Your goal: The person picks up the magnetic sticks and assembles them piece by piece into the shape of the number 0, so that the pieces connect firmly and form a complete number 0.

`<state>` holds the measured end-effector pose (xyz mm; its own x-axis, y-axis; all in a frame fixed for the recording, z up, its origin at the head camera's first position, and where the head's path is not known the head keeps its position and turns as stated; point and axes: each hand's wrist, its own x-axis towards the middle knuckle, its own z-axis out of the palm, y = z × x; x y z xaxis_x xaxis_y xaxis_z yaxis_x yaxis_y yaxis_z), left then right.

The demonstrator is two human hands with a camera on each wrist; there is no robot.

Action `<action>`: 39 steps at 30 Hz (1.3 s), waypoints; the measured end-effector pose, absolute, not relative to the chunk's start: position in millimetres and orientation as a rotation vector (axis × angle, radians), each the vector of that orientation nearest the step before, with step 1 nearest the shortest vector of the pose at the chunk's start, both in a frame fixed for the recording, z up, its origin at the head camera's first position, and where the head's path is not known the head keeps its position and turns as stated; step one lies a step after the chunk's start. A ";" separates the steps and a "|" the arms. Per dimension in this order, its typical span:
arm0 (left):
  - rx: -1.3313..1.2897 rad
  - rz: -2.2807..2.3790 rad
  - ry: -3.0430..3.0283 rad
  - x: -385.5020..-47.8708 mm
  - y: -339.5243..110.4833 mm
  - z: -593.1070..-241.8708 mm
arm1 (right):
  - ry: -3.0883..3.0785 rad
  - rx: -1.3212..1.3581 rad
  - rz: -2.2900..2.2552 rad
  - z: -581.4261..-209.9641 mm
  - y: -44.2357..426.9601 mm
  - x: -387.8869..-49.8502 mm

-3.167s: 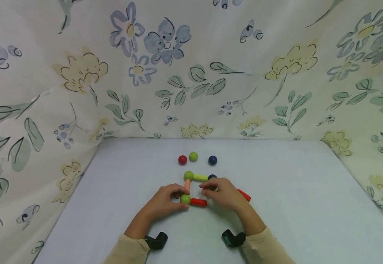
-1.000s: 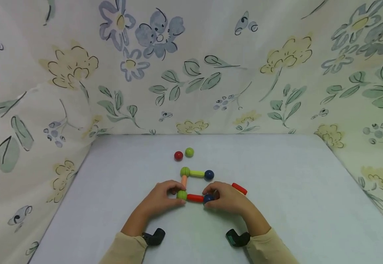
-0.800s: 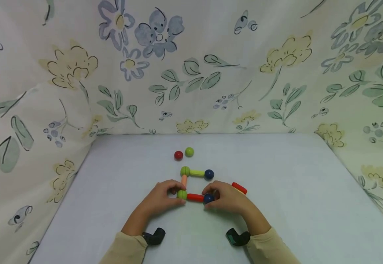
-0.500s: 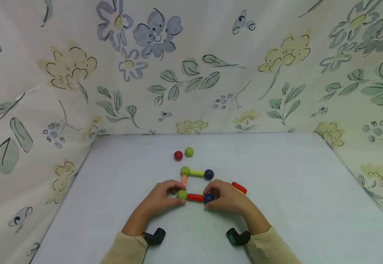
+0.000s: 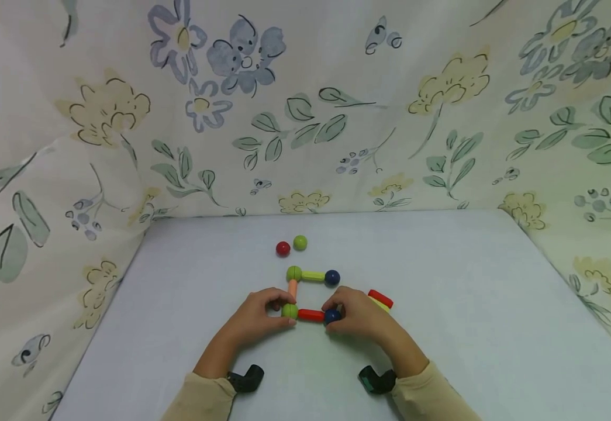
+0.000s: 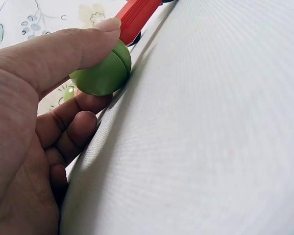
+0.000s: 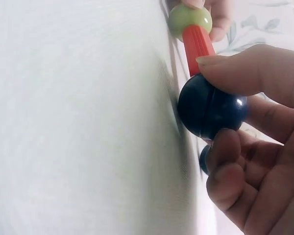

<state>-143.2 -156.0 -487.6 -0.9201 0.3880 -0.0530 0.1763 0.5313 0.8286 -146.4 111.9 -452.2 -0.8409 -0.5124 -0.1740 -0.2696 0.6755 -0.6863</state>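
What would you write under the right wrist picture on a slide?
Right hand pinching a dark blue ball at one end of a red rod, a green ball at the other.

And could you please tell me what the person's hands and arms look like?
The left hand and right hand wear no gloves. Plain beige sleeves end near the wrists, where each arm carries a small, black, angled device; the right one shows a dark greenish patch.

A white tabletop [image 5: 468,316] bears coloured balls [image 5: 332,278] and short rods [image 5: 311,316].
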 end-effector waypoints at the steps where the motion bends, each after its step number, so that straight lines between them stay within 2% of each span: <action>1: 0.475 1.335 2.540 -143.1 -156.0 -487.8 | 2.540 -0.607 -0.958 -451.6 111.8 -146.1; 10: 0.461 1.336 2.536 -143.2 -155.3 -486.6 | 2.505 -0.481 -1.028 -447.3 112.6 -144.0; 34: 0.455 1.338 2.543 -142.3 -155.6 -487.1 | 2.444 -0.603 -1.082 -455.3 123.5 -148.4; 39: 0.455 1.333 2.539 -143.7 -155.4 -486.6 | 2.492 -0.571 -1.060 -447.2 133.6 -151.9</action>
